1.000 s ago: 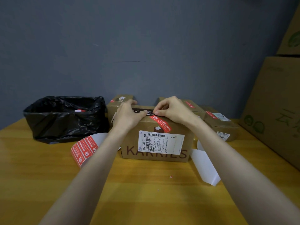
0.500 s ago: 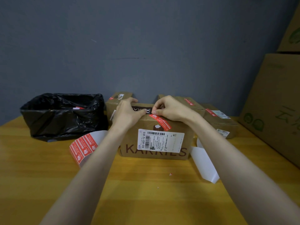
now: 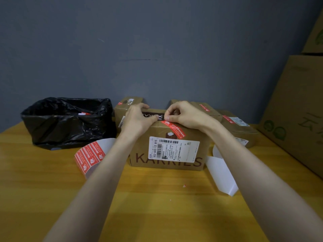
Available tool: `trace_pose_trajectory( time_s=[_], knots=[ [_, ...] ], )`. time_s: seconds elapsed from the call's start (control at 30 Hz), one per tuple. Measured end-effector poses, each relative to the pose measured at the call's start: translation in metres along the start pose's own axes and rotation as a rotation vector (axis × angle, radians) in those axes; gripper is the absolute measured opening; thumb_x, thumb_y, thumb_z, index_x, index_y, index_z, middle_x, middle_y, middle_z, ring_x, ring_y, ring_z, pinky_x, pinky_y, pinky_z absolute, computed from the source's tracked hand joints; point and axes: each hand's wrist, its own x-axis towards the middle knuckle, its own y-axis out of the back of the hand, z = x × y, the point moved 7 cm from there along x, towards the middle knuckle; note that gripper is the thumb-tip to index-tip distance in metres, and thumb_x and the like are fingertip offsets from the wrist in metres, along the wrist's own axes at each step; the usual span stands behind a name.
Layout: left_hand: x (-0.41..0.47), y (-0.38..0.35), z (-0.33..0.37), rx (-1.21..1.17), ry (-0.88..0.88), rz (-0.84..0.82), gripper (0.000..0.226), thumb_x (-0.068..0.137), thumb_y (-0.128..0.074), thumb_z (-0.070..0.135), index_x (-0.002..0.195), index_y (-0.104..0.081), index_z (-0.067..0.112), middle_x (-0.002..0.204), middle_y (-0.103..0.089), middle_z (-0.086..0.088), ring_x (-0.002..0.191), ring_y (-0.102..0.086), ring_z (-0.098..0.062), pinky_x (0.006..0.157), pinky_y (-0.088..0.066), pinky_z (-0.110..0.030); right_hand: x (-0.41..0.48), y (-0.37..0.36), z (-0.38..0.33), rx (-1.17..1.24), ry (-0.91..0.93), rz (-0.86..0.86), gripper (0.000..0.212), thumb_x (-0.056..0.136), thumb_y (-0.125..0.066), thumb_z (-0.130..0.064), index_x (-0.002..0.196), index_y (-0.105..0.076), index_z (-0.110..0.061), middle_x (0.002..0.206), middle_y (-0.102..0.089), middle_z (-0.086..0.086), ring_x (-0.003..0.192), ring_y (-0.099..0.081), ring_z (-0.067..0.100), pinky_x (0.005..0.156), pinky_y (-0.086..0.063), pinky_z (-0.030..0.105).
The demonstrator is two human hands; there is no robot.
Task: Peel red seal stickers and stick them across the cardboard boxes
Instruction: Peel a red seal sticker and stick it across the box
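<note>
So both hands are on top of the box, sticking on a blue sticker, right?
Not quite. The sticker is red, not blue. The head view shows it running over the top front edge of the box. The left hand and right hand are both on top of the box.

A: Open anywhere?
B: In front, across bare counter (image 3: pixel 157 212), right up to the brown box (image 3: pixel 167 165).
A: Leftward?
B: Blocked by sticker roll (image 3: pixel 90 157) and black bag (image 3: pixel 70 124).
A: Rightward?
B: Hemmed by backing strip (image 3: pixel 222 177), small boxes (image 3: pixel 241 130), tall carton (image 3: pixel 293 110).
</note>
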Motion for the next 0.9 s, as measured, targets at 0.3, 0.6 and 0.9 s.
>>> trace_pose_trajectory(
  time_s=[0.3,0.6,0.9],
  knots=[
    [0.0,0.0,0.0,-0.002,-0.004,-0.006,0.046,0.079,-0.071,0.035,0.12,-0.058,0.019,0.126,-0.055,-0.004,0.118,-0.049,-0.021,0.096,-0.044,-0.04,0.001,-0.005,-0.002,-0.095,-0.02,-0.03,0.014,0.093,-0.056,-0.025,0.09,-0.066,-0.017,0.079,-0.057,-0.012,0.073,-0.054,0.004,0.06,-0.041,0.016],
    [0.0,-0.001,0.0,-0.005,0.0,-0.014,0.046,0.079,-0.071,0.034,0.12,-0.058,0.018,0.126,-0.055,-0.006,0.117,-0.049,-0.021,0.097,-0.044,-0.038,-0.002,-0.005,-0.004,-0.087,-0.012,-0.067,0.015,0.096,-0.05,-0.025,0.093,-0.062,-0.016,0.08,-0.054,-0.013,0.074,-0.053,0.002,0.061,-0.039,0.012],
    [-0.001,0.0,0.001,0.003,-0.002,-0.014,0.046,0.08,-0.071,0.035,0.12,-0.058,0.018,0.126,-0.055,-0.004,0.118,-0.05,-0.02,0.097,-0.043,-0.036,-0.001,0.002,0.006,0.167,-0.019,0.004,0.017,0.085,-0.067,-0.017,0.102,-0.07,-0.016,0.079,-0.061,-0.011,0.067,-0.055,-0.002,0.061,-0.042,0.007]
  ],
)
